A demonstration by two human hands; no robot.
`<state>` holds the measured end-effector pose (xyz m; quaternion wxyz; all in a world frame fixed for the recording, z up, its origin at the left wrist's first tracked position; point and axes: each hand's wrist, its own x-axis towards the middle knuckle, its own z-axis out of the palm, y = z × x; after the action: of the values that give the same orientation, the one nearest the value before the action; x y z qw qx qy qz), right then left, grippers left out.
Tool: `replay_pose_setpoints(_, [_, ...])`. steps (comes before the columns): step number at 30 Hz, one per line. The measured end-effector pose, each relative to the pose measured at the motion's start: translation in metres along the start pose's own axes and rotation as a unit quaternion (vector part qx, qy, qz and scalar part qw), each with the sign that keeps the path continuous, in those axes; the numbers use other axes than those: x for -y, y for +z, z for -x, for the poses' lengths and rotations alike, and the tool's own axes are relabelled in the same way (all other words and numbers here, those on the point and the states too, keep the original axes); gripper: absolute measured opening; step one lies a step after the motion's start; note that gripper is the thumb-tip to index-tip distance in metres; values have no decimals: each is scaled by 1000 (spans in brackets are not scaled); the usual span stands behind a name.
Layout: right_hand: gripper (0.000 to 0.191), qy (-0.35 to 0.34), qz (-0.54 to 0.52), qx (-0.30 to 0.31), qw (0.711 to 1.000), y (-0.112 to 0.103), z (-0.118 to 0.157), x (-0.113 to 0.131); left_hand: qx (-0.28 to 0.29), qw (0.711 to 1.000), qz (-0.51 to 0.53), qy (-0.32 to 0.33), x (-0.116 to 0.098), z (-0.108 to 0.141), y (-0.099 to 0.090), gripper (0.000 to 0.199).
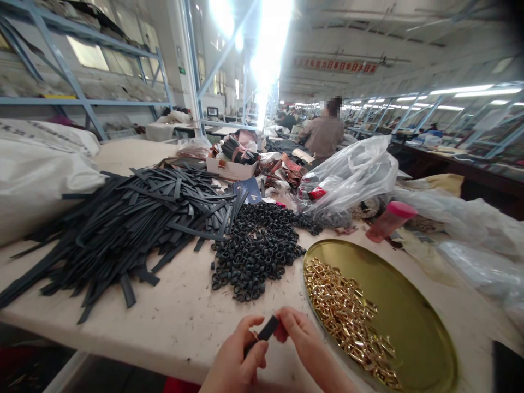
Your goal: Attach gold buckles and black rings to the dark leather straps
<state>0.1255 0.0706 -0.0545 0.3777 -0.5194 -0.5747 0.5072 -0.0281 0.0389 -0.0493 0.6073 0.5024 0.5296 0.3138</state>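
Near the table's front edge, my left hand [239, 355] is closed on a short black strip [268, 328], thumb and fingers around its lower end. The fingertips of my right hand [297, 330] pinch together at the strip's upper end. Just beyond both hands lies a heap of small black loops [257, 248]. Many long black strips [151, 213] are piled to the left. On the right, a round gold tray [405, 305] holds a mound of shiny gold buckles [347, 311].
A pink-lidded container [391, 221] stands behind the tray. Clear plastic bags [352, 174] and an open box [231, 168] lie at the back. A white sack [41, 174] is at far left. Farther off, a person [325, 134] sits facing away.
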Motion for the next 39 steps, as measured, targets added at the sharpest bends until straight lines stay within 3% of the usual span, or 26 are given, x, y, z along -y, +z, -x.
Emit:
replay_pose_setpoints(2, [31,-28,93,-88,991,-12,-29,-2,6,999,-33,-3,-1,-5,0,27])
replay_pose_setpoints(4, [14,-37,128,-134,982,-20,-56,-6,7,999,-51,-17,3,-9,0,25])
replay_pose_setpoints(6, [5,-39,138,-150,978,-23,-75,-10,0,998,-56,-21,9,-12,0,24])
replay_pose_setpoints(9, [11,-38,133,-150,979,-22,-84,-13,-10,998,-55,-16,17,-15,-2,22])
replay_pose_setpoints(14, [13,-6,62,-87,994,-22,-46,-2,-57,997,-38,-16,3,-17,0,20])
replay_pose_setpoints(18, [23,49,-130,2,990,-18,-3,11,-60,997,-51,23,-16,-15,10,23])
replay_pose_setpoints(20, [24,45,-192,-7,980,-16,11,15,-43,996,-74,35,-21,-10,15,23])
replay_pose_setpoints(22, [24,22,-200,-33,979,-16,19,16,-28,995,-94,33,-23,-4,18,23])
replay_pose_setpoints(25, [28,19,-182,-20,983,-14,25,16,-19,993,-111,21,-23,6,20,21])
replay_pose_setpoints(32, [24,65,-248,-25,966,8,43,13,-81,991,-88,68,-19,21,27,26])
replay_pose_setpoints(36, [21,51,-233,-35,971,9,48,11,-38,992,-90,77,-20,28,26,14])
replay_pose_setpoints(39, [22,67,-236,-12,969,7,49,13,-14,994,-70,79,-19,30,24,24])
